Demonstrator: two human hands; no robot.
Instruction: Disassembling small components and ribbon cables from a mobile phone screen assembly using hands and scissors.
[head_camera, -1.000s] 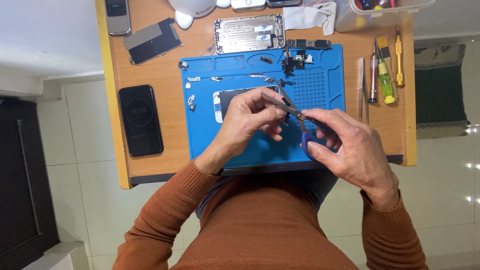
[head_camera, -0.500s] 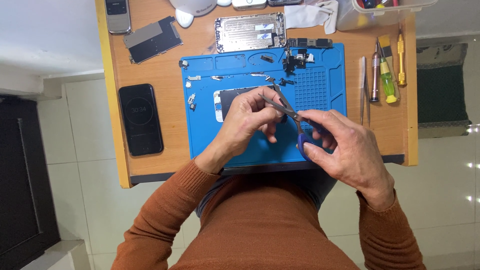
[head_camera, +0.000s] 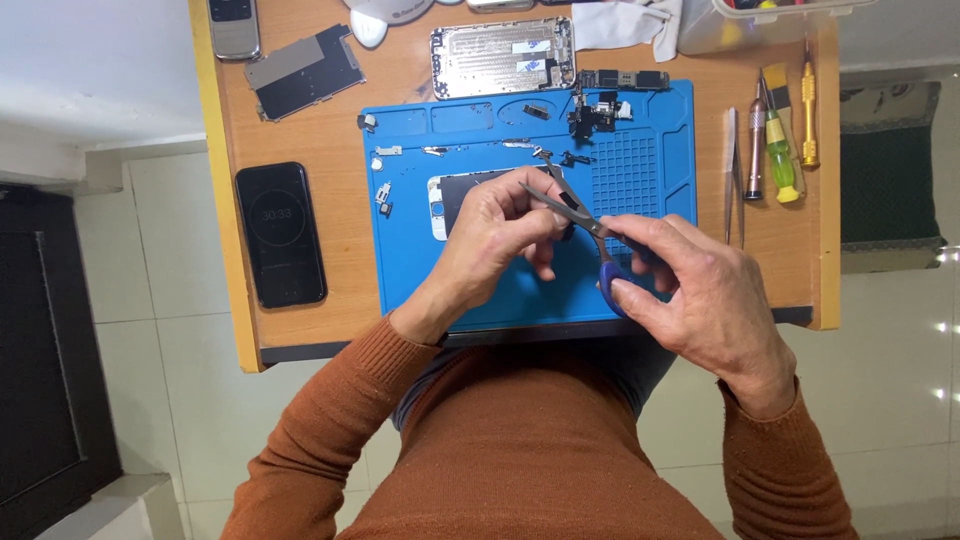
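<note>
one pair of blue-handled scissors (head_camera: 590, 235) sits in the right hand (head_camera: 700, 295), fingers through the loops, blades parted a little and pointing far-left. the left hand (head_camera: 500, 235) is pinched narrow just beside the blades; what it pinches is too small to tell. both hands hover over the near half of one blue work mat (head_camera: 640, 170), above one white phone front (head_camera: 450, 200) lying on it. several tiny loose parts dot the mat's far strip. left of the mat lies one black phone (head_camera: 280, 235), close to the desk's (head_camera: 345, 300) left edge. far side: one silver phone shell (head_camera: 502, 58). right of the mat, tools lie in a row, among them one green screwdriver (head_camera: 778, 150) and one yellow screwdriver (head_camera: 808, 110), near the desk's right edge. bare wood shows between mat and black phone.
</note>
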